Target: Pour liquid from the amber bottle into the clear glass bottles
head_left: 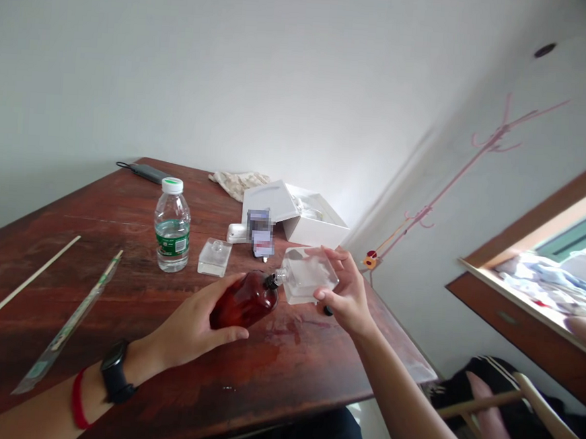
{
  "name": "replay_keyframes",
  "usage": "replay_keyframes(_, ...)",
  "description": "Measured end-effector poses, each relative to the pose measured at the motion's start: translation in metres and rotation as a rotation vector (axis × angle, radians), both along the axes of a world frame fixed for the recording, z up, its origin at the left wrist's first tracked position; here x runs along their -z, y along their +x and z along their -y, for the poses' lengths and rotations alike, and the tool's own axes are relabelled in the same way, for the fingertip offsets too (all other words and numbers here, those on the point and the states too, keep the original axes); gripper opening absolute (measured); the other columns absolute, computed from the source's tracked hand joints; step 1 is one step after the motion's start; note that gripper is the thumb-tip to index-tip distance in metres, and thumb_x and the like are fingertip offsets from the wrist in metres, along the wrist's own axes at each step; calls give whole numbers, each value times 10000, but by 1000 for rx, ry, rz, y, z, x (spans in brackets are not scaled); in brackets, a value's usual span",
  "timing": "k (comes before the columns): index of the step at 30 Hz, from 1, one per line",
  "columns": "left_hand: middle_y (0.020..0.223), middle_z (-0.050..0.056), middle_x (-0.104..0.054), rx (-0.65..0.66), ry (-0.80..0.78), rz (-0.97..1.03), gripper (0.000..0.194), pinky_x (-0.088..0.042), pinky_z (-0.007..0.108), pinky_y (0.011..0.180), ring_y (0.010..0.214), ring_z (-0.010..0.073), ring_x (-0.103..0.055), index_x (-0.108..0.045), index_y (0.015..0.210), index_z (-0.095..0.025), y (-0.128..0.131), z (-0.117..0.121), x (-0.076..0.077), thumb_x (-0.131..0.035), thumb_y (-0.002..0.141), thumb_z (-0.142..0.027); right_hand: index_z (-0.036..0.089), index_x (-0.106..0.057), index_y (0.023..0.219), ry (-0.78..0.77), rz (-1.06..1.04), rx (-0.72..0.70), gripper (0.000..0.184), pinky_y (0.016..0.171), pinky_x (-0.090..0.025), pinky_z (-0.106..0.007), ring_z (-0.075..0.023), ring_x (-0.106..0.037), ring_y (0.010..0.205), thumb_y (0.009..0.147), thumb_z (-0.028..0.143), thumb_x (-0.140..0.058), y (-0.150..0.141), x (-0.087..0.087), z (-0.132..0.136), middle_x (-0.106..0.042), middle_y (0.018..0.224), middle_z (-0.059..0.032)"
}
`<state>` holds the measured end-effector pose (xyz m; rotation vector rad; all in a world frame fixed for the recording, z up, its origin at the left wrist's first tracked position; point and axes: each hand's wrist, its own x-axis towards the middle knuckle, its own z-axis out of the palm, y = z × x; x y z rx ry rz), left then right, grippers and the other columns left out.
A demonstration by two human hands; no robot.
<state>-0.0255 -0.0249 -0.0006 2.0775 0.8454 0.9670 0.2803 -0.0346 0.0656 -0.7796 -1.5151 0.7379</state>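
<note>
My left hand (193, 325) is wrapped round an amber bottle (242, 304) with a black neck, tilted toward the right. In my right hand (349, 292) is a clear, square glass bottle (305, 278), lying on its side in the air. The two necks meet mouth to mouth between my hands; whether liquid passes there I cannot tell. A small black cap (328, 310) shows just under my right fingers. Beyond the amber bottle, a second clear square bottle (214, 260) stands on the table.
A water bottle (172, 232) stands upright left of my hands on the wooden table (134, 289). One bare chopstick (28, 279) and a wrapped pair (76, 319) lie farther left. Behind are an open white box (317, 229), a cloth (238, 183) and a grey pouch (149, 172).
</note>
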Motion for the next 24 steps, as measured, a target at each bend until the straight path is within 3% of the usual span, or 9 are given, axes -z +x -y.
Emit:
replay_keyframes(14,1547,145,-629,29,12,13,831,-459,556,1223,1392,379,-627,-479,1567,-253,2,3,-7,-834,879,-557,296,-636,1173,10,56,78,672,861,-605,-414,-303,-729,1108,666,555,-993,-2,-7,11,-778,1206,-94)
replay_keyframes(24,1527,146,-649,24,-2,30,843,-452,554,1227,1364,381,-650,-490,1576,-249,2,4,-9,-846,866,-529,300,-660,1162,4,43,60,676,858,-615,-399,-294,-730,1112,631,510,-1021,-2,-10,10,-788,1169,-84)
